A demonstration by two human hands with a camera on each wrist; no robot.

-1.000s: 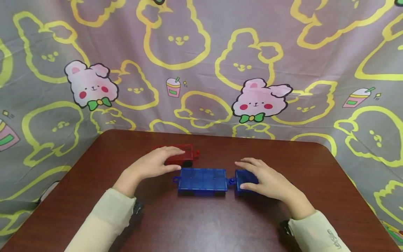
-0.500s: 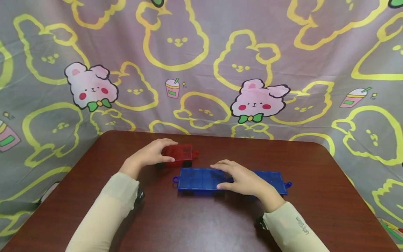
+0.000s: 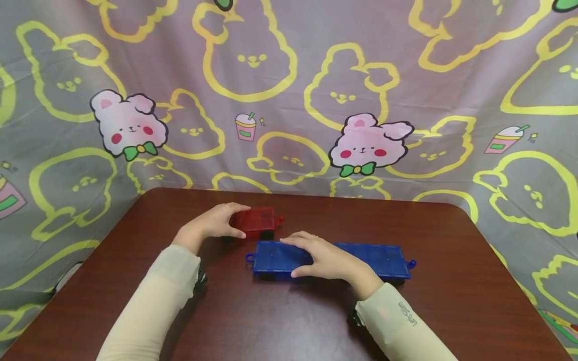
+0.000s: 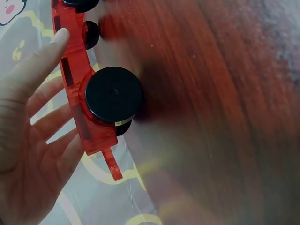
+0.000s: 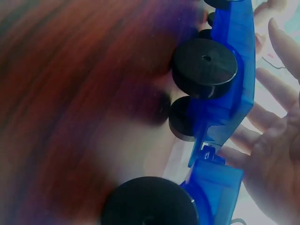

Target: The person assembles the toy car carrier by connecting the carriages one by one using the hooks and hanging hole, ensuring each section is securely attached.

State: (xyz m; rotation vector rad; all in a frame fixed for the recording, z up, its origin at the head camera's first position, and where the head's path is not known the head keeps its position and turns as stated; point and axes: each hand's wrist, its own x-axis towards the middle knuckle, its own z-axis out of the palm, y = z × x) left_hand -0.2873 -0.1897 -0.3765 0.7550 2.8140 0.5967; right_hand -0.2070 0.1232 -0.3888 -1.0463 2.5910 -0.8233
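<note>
Blue toy wagons (image 3: 379, 259), coupled, stand near a red wagon (image 3: 258, 221) on the wood-grain counter (image 3: 271, 321) before a rabbit-print curtain (image 3: 289, 108). Left hand (image 3: 215, 220) and right hand (image 3: 328, 258) each straddle a wagon, fingers (image 5: 277, 90) spread.

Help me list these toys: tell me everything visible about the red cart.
The red cart looks like translucent plastic: a flat-topped body on round black wheels, with a coupling tab at its right end. It stands upright on the table, beyond and apart from the blue carts. The left hand covers its left end, thumb apparently against the near edge.

Red car (image 4: 83, 84); left grip (image 4: 33, 133) around it
</note>
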